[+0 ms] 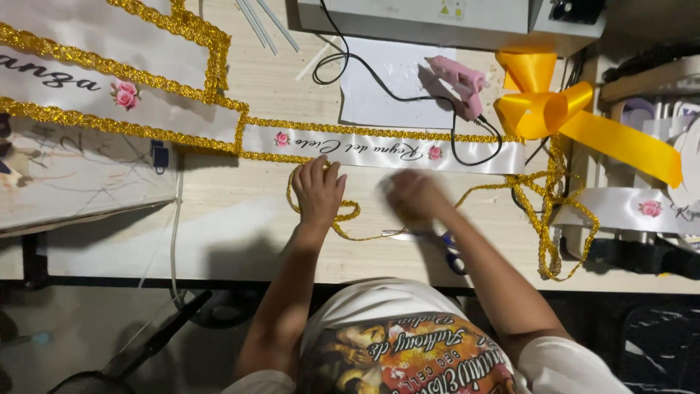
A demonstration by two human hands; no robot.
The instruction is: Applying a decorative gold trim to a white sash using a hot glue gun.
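Gold glitter trim loops loosely on the pale wooden table, just below the white satin sash edged in the same gold. My left hand lies flat, fingers spread, pressing the trim near the sash's lower edge. My right hand is blurred beside it; I cannot tell its grip. Blue-handled scissors lie under that wrist.

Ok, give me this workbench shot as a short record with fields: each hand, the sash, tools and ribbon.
Left hand: flat on gold braid trim, below the sash
Right hand: blurred; grip cannot be told
Sash: white satin sash, gold-edged, pink roses, lying flat
Tools: pink glue gun on white sheet; scissors by right forearm
Ribbon: yellow bow, right side
Surface: wooden table
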